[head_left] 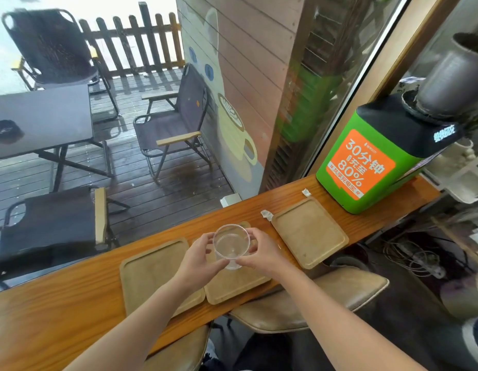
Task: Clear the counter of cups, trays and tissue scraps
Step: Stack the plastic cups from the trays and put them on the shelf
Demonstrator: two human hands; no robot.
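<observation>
A clear plastic cup (231, 243) is held above the middle wooden tray (240, 286), gripped from both sides. My left hand (199, 259) wraps its left side and my right hand (260, 253) wraps its right side. A second tray (152, 271) lies to the left, partly under my left forearm. A third tray (310, 231) lies to the right. One tissue scrap (267, 215) sits at that tray's far left corner. Another scrap (306, 193) lies farther back beside the green box.
All three trays rest on a narrow wooden counter (58, 298) along a window. A green and black charging box (382, 156) with an orange label stands at the right end. Padded stools (339, 293) stand below the counter's near edge. A small white object (230, 200) sits at the far edge.
</observation>
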